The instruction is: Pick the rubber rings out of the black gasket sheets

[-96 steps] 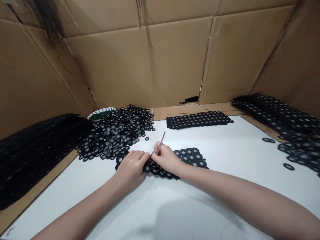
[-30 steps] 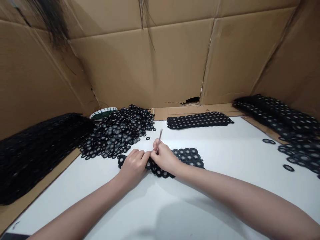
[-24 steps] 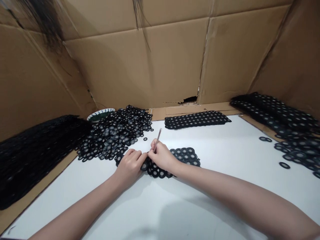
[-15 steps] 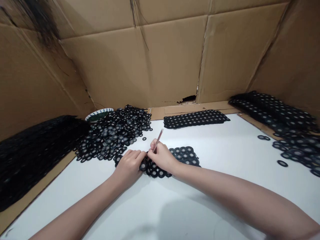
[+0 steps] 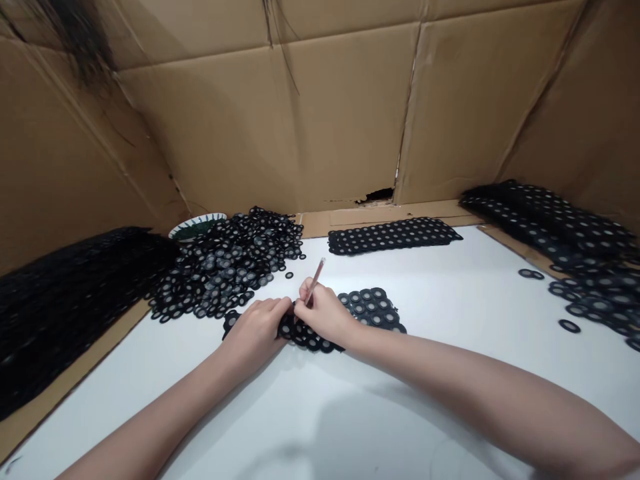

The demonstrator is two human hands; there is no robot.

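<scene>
My right hand (image 5: 327, 311) is closed in a pinch round a slim, pinkish, pen-like stick (image 5: 316, 280), its upper end pointing up and its lower tip hidden by my fingers. Under both hands lies a mat of joined black rings (image 5: 373, 305) with pale centres. My left hand (image 5: 260, 325) rests on the left part of this mat, fingers curled and gripping its edge close to the right fingertips. Rings of the mat show between the hands and stick out on either side. What happens right at the fingertips is hidden.
Beyond my left hand is a heap of loose black rings (image 5: 215, 273), with a patterned bowl (image 5: 197, 227) behind. A finished-looking ring strip (image 5: 395, 235) lies at the back. Stacked ring mats (image 5: 550, 220) are on the right, dark sheets (image 5: 75, 293) on the left. Cardboard walls (image 5: 345, 120) enclose the white tabletop (image 5: 240, 427).
The view has shifted slightly. Both hands stay together on the mat, still gripping mat and stick; the mat's right part sits at a slightly different angle.
</scene>
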